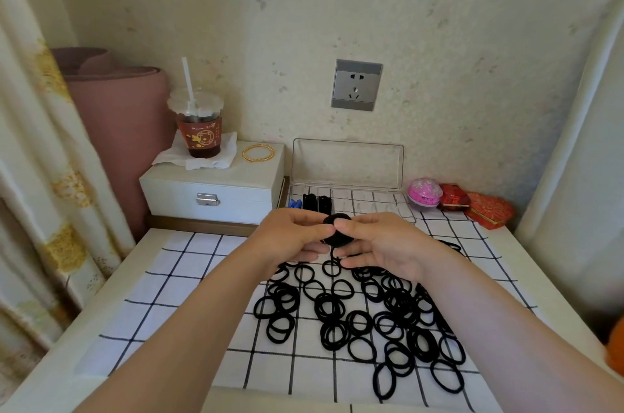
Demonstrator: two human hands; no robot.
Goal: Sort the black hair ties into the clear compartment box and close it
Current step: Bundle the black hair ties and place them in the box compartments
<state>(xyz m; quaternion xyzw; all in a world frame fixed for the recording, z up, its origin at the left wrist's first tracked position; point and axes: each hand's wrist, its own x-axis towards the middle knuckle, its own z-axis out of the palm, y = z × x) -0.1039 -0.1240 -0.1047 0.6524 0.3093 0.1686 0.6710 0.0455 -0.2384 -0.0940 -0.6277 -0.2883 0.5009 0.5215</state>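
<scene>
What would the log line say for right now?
left hand + right hand: pinch hair-tie bundle | clear box: open | boxed ties: few | loose ties: many on cloth

Hair ties (358,318): all black, plain; heap on near-right of cloth. Cloth (189,277): white w/ thin black grid. Table (120,284): off-white. Compartment box (347,162), far edge: clear; left slots show blue bits (295,203), then black. Case (209,188), far-left corner: white, silver clasp. Bangles (258,153) on it: gold. Cup (199,132): dark red-brown drink, red sleeve w/ gold motif, white straw. Ball (424,193): pink, speckled top. Boxes (489,210), far-right corner: red, patterned. Socket (356,85): grey. Wall (472,41): cream, faint flecks. Curtain (50,159): cream, gold floral.
</scene>
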